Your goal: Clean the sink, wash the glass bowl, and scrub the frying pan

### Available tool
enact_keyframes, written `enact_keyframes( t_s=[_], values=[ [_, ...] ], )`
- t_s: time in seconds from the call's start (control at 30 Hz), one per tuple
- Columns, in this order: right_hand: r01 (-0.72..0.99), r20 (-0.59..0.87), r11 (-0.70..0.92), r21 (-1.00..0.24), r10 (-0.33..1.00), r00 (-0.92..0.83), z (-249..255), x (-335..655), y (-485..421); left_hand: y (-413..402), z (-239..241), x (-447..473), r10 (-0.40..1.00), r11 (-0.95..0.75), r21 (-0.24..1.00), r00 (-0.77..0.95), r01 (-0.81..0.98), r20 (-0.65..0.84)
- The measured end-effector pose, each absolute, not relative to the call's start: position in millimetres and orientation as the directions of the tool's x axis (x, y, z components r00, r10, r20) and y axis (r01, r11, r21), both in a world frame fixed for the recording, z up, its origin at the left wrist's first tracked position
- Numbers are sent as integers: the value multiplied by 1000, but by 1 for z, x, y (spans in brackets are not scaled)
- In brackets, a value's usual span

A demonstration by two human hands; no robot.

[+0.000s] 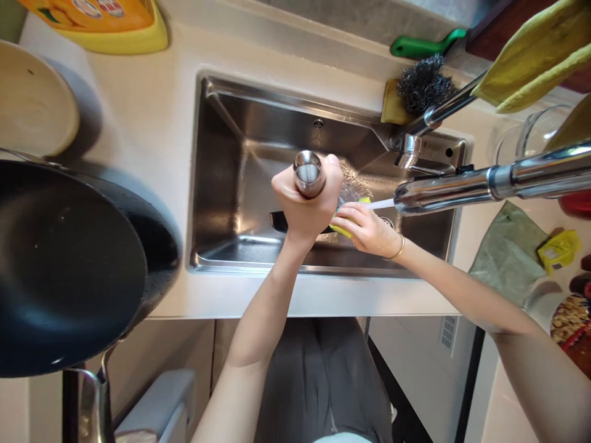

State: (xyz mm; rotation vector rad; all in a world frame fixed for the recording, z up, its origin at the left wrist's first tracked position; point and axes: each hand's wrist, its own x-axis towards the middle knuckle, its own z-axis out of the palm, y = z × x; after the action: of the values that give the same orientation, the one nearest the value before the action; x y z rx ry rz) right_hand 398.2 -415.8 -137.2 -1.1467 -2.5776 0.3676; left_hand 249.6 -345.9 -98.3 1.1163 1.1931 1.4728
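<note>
My left hand (307,203) is closed in a fist round a steel handle (309,173) whose rounded end points up at the camera; the utensil below it is hidden. My right hand (367,229) grips a yellow sponge (347,223) pressed against that hidden part over the steel sink (240,147). A thin stream of water runs from the chrome faucet spout (443,192) toward the sponge.
A large black wok (69,264) sits on the counter at left, a beige plate (32,104) behind it. A steel-wool pad (422,83), a green-handled brush (422,44), a glass jug (530,138), a green cloth (505,249) and yellow gloves (535,52) lie to the right.
</note>
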Motion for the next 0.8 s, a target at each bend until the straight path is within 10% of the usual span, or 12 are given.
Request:
enact_keyframes(
  t_s=[0.8],
  values=[
    [473, 211, 864, -173, 502, -839, -150, 399, -390, -342, -99, 258, 983, -91, 991, -166, -99, 74]
  ],
)
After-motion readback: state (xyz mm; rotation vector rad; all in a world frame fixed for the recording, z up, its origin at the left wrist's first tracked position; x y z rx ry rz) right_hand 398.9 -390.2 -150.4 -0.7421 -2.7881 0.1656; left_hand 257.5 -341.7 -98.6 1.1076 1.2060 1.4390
